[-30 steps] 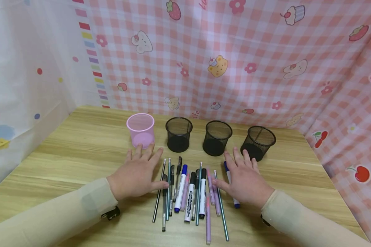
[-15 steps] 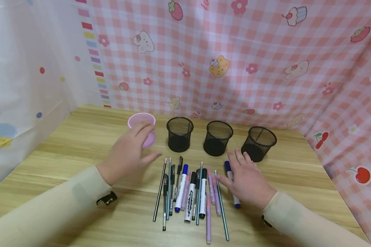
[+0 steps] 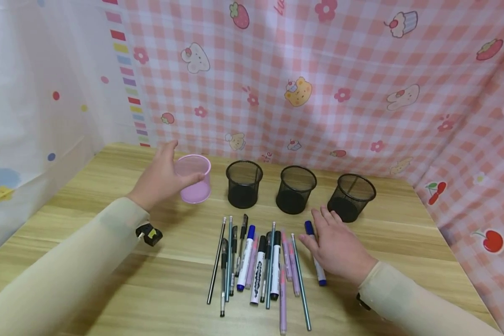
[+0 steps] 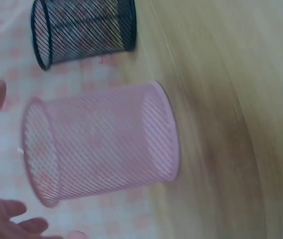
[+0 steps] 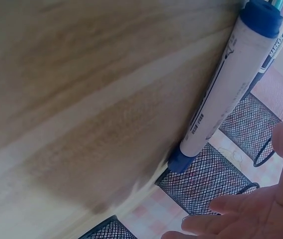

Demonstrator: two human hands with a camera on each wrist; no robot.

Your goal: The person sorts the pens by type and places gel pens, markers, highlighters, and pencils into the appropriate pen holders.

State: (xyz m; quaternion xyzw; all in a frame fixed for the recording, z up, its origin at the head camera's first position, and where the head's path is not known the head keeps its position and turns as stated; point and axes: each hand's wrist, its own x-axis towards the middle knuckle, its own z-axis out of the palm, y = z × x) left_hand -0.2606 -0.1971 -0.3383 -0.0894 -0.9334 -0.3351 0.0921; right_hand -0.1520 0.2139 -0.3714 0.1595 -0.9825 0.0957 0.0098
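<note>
Left of the pink cup (image 3: 196, 192), the table (image 3: 96, 186) extends to its edge; the spread, empty left hand (image 3: 158, 178) flanks the cup. Right of it stand three spaced black cups (image 3: 242, 195); nearer the person, the relaxed, empty right hand (image 3: 341, 247) is beside a marker (image 3: 319, 266).

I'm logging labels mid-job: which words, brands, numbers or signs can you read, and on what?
"MARKE" (last letter unclear): rear marker, right wrist view.
"ife" (first letter unclear): back cloth.
Too blurred or small: print on front blue marker and black-capped markers.
Cut off: lettering atop the cloth.
</note>
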